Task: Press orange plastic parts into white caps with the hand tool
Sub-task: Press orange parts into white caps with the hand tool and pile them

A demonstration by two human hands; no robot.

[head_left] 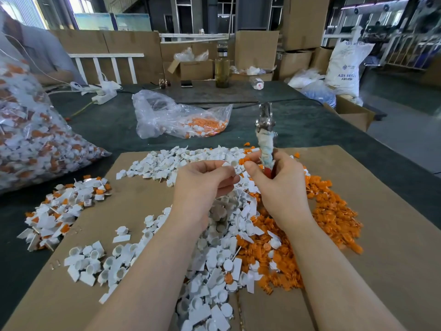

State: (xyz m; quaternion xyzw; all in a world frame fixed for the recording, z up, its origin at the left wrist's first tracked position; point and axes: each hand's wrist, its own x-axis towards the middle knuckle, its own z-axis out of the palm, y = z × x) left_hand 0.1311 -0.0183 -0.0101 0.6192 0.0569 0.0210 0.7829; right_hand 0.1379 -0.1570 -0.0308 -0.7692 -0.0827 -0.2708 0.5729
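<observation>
Two bare hands raised together over the piles on a brown cardboard sheet. Left hand curled, fingertips pinching a single white cap, cup opening turned toward the other hand. Right hand wrapped around the hand tool, fingers closed on its rag-bound handles, red grip showing just below the thumb, metal head pointing up and away; thumb and forefinger reaching toward the cap, with something orange just beside it, too small to tell whether gripped or lying behind. Loose white caps heaped under and between the forearms, spreading to the far edge of the sheet. Orange plastic parts piled to the right, touching and partly mixed with the white heap. Mixed white-and-orange pieces gathered at the sheet's left edge, spilling onto the dark table. Large clear bag of white-and-orange pieces at far left; smaller open bag with similar pieces farther back. Bottle of yellowish liquid standing upright at the table's far side, cardboard boxes behind.
</observation>
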